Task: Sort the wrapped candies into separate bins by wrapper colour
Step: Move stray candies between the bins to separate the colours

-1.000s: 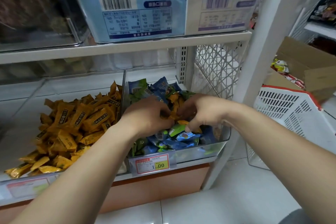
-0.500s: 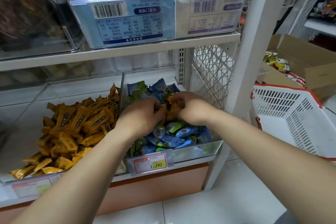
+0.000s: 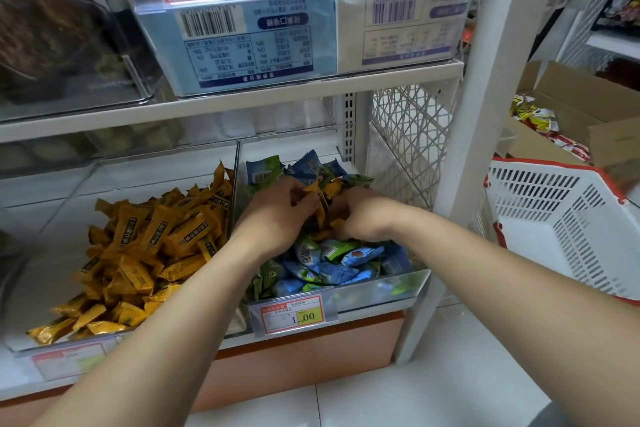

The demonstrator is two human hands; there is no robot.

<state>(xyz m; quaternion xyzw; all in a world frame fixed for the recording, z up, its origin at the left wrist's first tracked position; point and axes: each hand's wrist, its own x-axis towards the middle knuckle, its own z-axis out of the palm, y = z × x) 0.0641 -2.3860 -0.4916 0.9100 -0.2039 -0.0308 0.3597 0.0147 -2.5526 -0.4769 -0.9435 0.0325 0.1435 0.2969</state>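
Both of the person's arms reach into the right bin (image 3: 388, 289), a clear tub on the lower shelf (image 3: 367, 310) heaped with blue and green candies (image 3: 332, 267). A cluster of orange candies (image 3: 322, 202) sits on top of that heap towards the back, and both hands are buried in it. The left hand (image 3: 277, 215) has its fingers curled over the near side of the cluster, its grip clamped on a few orange wrappers. The right hand (image 3: 363, 217) faces it just beside, knuckles up, fingers bent down into the same wrappers, its grip closed round them too. The two hands almost touch, with orange foil sticking up between them.

The left bin (image 3: 48, 225) next door, touching the right bin along a clear wall, holds the orange pile (image 3: 149, 246), all one colour. A price tag (image 3: 292, 315) reading 1.00 is clipped to the front of the right bin. On the shelf above stands a blue carton (image 3: 242, 45). Off to the right, past the white upright, a white basket (image 3: 571, 236) with a red rim leans near a cardboard box (image 3: 581, 104).
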